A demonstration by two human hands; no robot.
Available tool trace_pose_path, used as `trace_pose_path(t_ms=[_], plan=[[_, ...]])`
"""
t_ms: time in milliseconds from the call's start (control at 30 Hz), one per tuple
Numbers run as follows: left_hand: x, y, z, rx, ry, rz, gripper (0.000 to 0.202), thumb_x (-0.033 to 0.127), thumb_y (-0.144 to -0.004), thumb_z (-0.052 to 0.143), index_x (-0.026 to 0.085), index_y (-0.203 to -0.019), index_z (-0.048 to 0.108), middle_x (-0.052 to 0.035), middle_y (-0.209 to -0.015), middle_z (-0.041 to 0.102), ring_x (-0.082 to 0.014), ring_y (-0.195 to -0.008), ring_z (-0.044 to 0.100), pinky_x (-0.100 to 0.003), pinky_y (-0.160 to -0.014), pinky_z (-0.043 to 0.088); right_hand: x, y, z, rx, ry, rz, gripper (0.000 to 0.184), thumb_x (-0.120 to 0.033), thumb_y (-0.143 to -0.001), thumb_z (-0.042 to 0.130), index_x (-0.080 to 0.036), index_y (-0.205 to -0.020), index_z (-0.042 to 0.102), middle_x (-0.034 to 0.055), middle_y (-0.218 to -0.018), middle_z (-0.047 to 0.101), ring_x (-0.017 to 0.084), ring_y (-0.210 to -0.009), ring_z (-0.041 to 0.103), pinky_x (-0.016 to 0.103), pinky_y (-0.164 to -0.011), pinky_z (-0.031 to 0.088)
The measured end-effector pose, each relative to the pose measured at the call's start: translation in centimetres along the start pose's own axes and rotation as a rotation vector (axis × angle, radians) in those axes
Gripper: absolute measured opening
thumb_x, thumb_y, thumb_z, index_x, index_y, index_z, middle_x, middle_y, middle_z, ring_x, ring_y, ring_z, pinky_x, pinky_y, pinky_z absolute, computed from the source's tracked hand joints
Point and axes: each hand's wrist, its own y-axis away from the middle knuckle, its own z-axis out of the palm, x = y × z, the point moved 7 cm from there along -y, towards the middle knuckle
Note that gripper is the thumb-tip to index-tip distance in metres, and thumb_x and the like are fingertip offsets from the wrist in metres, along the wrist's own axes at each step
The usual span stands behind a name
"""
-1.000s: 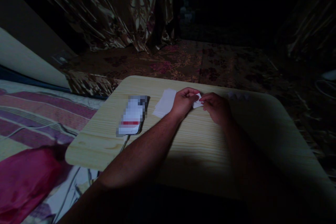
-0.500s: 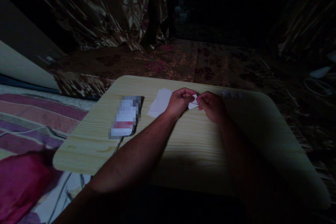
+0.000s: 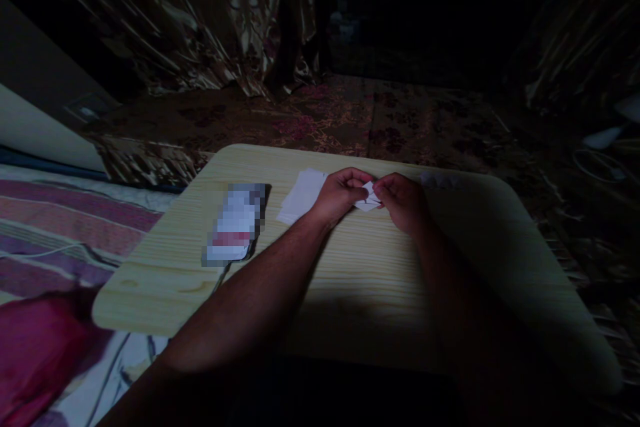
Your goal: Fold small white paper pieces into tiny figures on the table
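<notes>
Between my hands, above the far middle of the wooden table (image 3: 360,267), is a small piece of folded white paper (image 3: 368,203). My left hand (image 3: 341,195) pinches its left side with thumb and fingers. On the right side, my right hand (image 3: 403,200) grips it with bent fingers, which hide part of the paper. A loose stack of white paper sheets (image 3: 302,196) lies just left of my left hand, partly covered by that wrist. Beyond my right hand, several small pale folded pieces (image 3: 441,179) sit in a row near the far edge.
A phone (image 3: 234,221) with a blurred screen and a cable lies on the table's left. Left of the table is a striped bed cover (image 3: 60,220) with a red cloth (image 3: 40,353). Curtains (image 3: 240,13) hang behind, and a white lamp-like object (image 3: 605,137) stands at far right.
The small paper has turned slightly between my fingers and more of its lower face shows. Both hands stay in nearly the same place. The whole view has shifted a little.
</notes>
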Motion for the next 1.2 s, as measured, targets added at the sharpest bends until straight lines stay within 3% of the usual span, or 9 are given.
trace_pose_path(t_ms=[800,1200], plan=[[-0.13,-0.14,0.02,-0.075,-0.018,-0.061,0.039,0.007,-0.053,0.076,0.013,-0.091,0.069,0.0005,-0.068,0.069,-0.0116,-0.055,0.062,-0.023,-0.056,0.048,-0.13,0.01,-0.15,0.014,0.022,-0.033,0.019,-0.04,-0.083,0.066,-0.021,-0.084,0.064,0.002,-0.071,0.07,0.018,-0.061,0.065,0.029,-0.056,0.051],[-0.12,-0.12,-0.05,-0.056,-0.037,-0.071,0.04,0.006,-0.052,0.076,0.013,-0.09,0.068,0.0009,-0.066,0.068,-0.0112,-0.055,0.061,-0.023,-0.056,0.048,-0.31,0.05,-0.23,0.019,0.047,-0.024,0.021,-0.041,-0.083,0.064,-0.02,-0.084,0.064,0.0023,-0.071,0.069,0.018,-0.063,0.064,0.03,-0.06,0.051]])
